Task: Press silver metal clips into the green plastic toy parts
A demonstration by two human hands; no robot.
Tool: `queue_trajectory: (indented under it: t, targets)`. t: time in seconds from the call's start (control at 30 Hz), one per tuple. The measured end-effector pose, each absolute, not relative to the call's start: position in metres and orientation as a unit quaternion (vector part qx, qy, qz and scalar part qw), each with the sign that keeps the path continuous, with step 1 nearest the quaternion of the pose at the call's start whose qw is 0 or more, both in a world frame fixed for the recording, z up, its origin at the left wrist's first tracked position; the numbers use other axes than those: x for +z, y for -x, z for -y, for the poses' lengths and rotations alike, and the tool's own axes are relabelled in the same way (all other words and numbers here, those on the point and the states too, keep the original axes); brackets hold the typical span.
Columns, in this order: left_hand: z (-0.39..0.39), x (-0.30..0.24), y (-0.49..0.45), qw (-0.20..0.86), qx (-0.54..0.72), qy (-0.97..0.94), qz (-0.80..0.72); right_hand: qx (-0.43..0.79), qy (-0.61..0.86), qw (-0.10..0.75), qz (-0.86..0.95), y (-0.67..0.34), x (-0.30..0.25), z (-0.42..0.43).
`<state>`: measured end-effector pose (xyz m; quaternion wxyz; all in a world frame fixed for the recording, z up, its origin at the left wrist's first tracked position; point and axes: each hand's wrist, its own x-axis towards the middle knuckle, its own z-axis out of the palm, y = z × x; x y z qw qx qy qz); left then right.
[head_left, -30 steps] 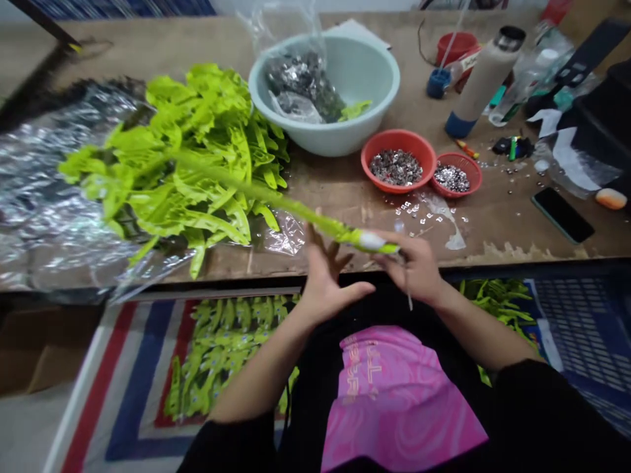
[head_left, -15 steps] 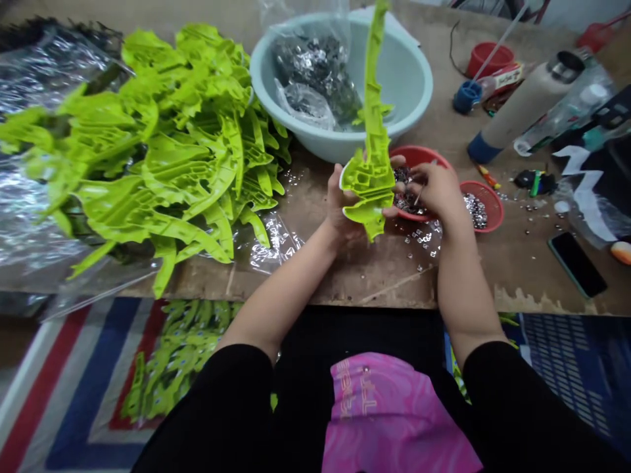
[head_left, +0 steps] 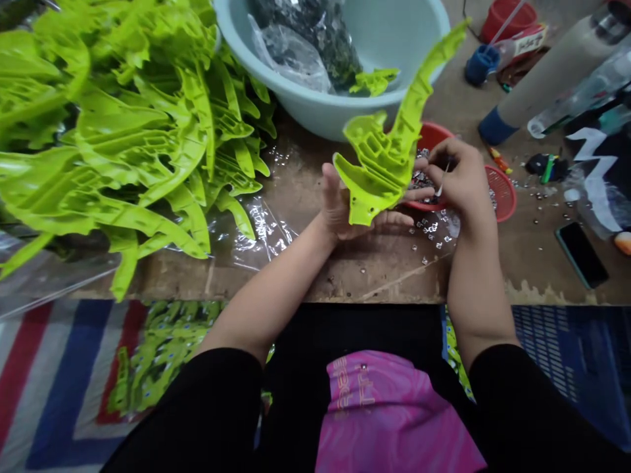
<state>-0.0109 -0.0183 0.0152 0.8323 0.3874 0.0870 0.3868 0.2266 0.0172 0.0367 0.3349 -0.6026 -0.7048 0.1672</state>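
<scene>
My left hand (head_left: 345, 210) grips the wide end of a lime-green plastic sword-shaped part (head_left: 389, 141), whose blade leans up and to the right over the pale blue bowl (head_left: 315, 108). My right hand (head_left: 456, 177) is pinched on a thin metal tool (head_left: 440, 186) just over the larger red dish (head_left: 431, 138) of small silver pieces. A smaller red dish (head_left: 503, 190) with more silver pieces lies right behind that hand. Loose silver pieces (head_left: 428, 230) are scattered on the wooden table (head_left: 345, 276) below both hands.
A big heap of the same green parts (head_left: 128, 125) fills the left of the table on clear plastic. A bag of silver bits (head_left: 305, 39) sits in the bowl. A phone (head_left: 582, 253), bottles and cups stand at right. More green parts (head_left: 158, 348) lie on the striped mat below.
The camera has moved closer to the table. The green part has tilted from nearly upright to leaning right. My right hand has stayed at the red dish with the tool.
</scene>
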Motion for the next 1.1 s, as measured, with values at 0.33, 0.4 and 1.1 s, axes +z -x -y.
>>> queue_trajectory:
  t: [0.33,0.4,1.1]
  targets:
    - [0.01,-0.002,-0.011,0.674,0.578,-0.401,-0.228,0.171,0.521,0.445,0.708,-0.201,0.02,-0.01]
    - [0.005,-0.012,-0.014,0.615,0.611,-0.433,-0.248,0.16,0.514,0.431,0.724,-0.19,0.021,-0.003]
    - [-0.001,-0.016,-0.011,0.652,0.607,-0.394,-0.227,0.13,0.64,0.21,0.728,-0.22,0.029,-0.021]
